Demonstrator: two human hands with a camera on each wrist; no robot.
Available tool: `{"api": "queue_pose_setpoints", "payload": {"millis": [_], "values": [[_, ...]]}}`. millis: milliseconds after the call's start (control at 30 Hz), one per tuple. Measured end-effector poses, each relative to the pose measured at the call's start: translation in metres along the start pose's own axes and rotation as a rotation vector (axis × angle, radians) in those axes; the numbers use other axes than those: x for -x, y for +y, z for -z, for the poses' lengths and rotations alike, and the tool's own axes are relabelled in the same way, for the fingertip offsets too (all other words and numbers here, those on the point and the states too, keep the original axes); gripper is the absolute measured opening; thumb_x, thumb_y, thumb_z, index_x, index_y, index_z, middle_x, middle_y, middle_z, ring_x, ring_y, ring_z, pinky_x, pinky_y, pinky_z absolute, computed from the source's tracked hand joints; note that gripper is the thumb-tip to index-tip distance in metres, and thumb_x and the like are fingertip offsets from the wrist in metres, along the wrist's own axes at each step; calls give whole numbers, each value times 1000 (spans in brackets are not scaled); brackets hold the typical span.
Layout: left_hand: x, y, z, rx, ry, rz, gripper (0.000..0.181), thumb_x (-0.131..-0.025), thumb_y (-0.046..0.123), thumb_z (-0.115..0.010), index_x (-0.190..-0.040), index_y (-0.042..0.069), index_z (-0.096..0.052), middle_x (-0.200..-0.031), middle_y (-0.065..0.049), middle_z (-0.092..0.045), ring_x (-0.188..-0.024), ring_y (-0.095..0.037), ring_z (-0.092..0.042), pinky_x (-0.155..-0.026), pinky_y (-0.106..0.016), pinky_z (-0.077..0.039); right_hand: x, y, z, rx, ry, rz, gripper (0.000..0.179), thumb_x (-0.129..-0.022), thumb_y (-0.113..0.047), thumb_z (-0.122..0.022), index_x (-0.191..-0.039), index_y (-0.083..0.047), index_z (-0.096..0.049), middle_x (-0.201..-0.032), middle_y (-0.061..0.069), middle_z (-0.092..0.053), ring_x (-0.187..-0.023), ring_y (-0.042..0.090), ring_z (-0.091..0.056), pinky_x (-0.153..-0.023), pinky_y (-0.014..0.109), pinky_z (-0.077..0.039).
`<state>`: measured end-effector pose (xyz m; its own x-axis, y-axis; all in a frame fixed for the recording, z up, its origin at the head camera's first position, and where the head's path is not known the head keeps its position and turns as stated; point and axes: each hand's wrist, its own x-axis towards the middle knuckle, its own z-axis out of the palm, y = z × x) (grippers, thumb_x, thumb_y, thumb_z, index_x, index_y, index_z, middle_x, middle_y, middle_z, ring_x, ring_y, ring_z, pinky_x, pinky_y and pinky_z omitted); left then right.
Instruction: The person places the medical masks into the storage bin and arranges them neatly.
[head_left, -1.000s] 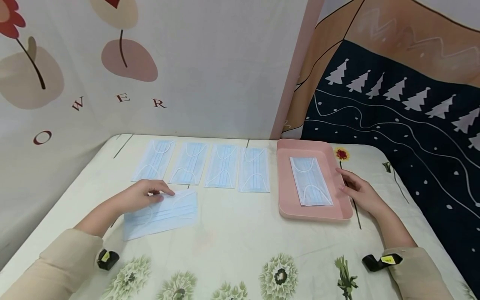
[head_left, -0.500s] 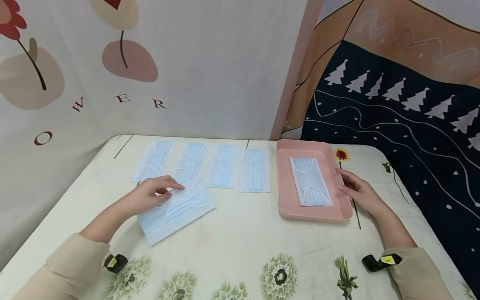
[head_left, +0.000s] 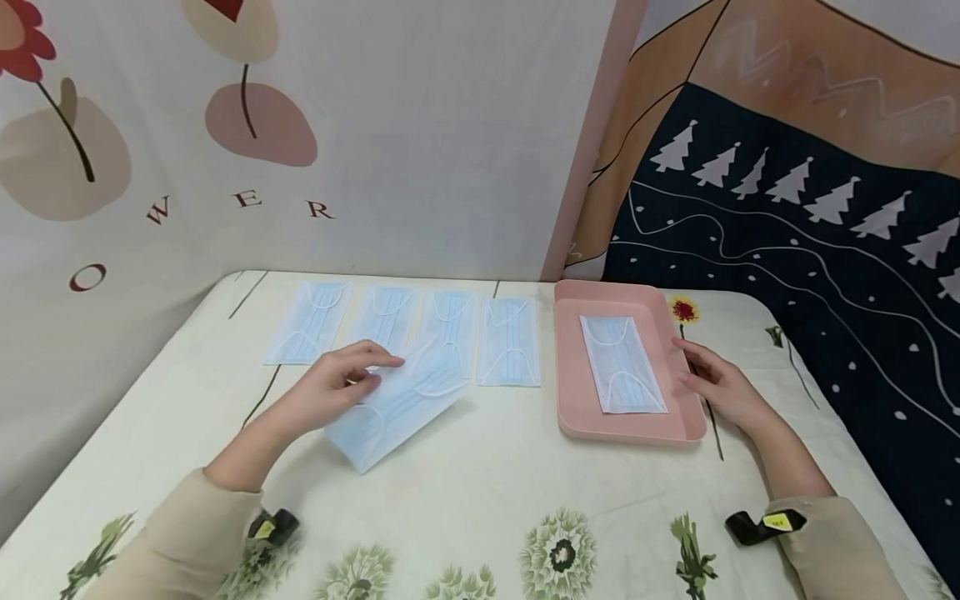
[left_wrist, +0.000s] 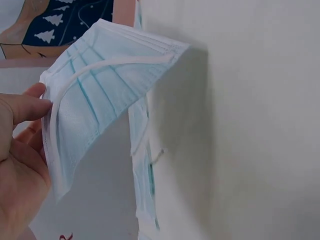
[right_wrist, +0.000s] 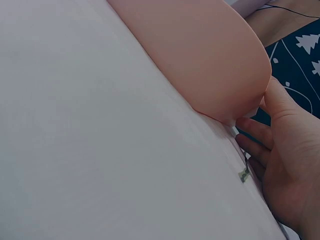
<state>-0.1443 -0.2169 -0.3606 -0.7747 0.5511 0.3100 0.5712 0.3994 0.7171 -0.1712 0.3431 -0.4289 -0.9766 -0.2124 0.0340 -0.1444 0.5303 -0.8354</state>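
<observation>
My left hand (head_left: 333, 385) pinches a pale blue pleated face mask (head_left: 408, 408) by one edge, thumb against fingers. In the left wrist view the held mask (left_wrist: 95, 85) hangs tilted above the cloth, its white ear loop facing the camera. Several more masks lie in a row at the back of the table, the rightmost mask (head_left: 510, 343) fully in sight and the middle ones partly covered by the held one. My right hand (head_left: 723, 387) holds the right rim of a pink tray (head_left: 573, 408), thumb and fingers at its edge. One mask (head_left: 624, 365) lies flat inside the tray.
A white cloth with printed flowers (head_left: 558, 550) covers the table. Behind it hangs a pale curtain (head_left: 435, 150), and a dark blue fabric with white trees (head_left: 795, 242) borders the right side. A black wrist device (head_left: 273, 527) sits at my left cuff.
My left hand has moved right with the mask, lifting and tilting it from near the table's left side to in front of the row. The right hand and tray stay put.
</observation>
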Motion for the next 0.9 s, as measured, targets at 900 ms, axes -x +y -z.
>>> {"api": "queue_pose_setpoints", "payload": {"millis": [900], "values": [[-85, 36, -94, 348, 182, 66, 36, -90, -7, -59, -125, 1, -63, -118, -9, -60, -89, -24, -59, -75, -24, -49, -1, 0, 2, 29, -10, -26, 62, -97, -30, -57, -151, -15, -30, -146, 24, -35, -132, 40, -31, -90, 6, -29]]}}
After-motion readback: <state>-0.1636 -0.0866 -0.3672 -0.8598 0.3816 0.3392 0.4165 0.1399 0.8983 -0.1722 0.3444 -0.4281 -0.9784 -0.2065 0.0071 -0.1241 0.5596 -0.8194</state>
